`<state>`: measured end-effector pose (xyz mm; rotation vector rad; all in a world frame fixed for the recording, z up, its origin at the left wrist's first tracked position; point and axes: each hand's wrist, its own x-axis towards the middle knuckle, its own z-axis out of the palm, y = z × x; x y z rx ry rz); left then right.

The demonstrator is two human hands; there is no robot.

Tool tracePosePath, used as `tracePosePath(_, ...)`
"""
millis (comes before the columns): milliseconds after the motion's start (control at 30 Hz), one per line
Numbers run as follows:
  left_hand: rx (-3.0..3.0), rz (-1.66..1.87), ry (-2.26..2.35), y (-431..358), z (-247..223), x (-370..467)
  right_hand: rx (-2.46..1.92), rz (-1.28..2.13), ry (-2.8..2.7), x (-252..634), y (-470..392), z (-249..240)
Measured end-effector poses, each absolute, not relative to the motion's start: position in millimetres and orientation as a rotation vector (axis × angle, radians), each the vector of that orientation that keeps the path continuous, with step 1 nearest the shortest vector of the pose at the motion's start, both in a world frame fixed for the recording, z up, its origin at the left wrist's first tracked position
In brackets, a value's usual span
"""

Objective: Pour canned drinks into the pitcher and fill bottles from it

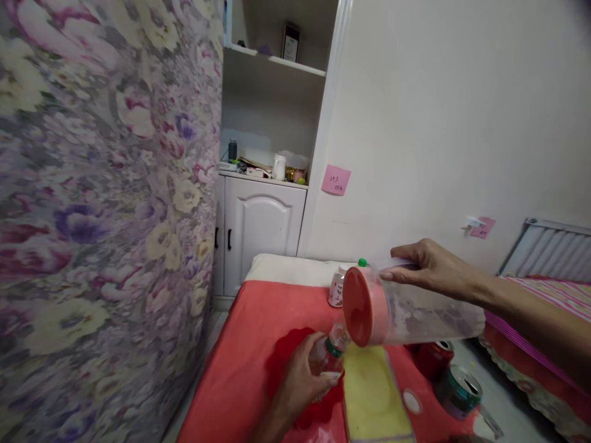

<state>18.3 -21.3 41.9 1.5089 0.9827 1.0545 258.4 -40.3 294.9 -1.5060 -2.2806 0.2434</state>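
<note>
My left hand (300, 375) is wrapped round a small clear bottle (333, 349) with a green ring at its neck and an open mouth. The bottle leans a little to the right over a red dish (289, 351). My right hand (415, 264) grips the handle of a large translucent pitcher (425, 311) with a pink and orange lid (362, 306). That pitcher lies tilted almost level, its lid end pointing left, close beside the bottle's mouth. Whether any liquid runs between them cannot be made out. A yellow cloth (378, 394) lies beneath.
Behind the pitcher stand a patterned jar (337, 289) and something with a green cap (362, 263). A red can (436, 357), a green can (459, 391) and a white round cap (412, 401) are at the right. A floral curtain (111, 215) hangs left of the red-covered table (240, 344).
</note>
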Motion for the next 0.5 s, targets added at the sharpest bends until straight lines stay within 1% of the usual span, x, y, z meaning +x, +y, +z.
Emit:
tracePosePath(133, 1.5, 1.071, 0.962, -20.9, 40.0, 19.2, -1.497, 0.281, -2.285, 256.4, -39.8, 294.6)
tracePosePath(500, 1.515, 1.078, 0.953, -20.2, 40.6, 18.3, -1.5, 0.233, -2.339, 248.9, -39.6, 295.1)
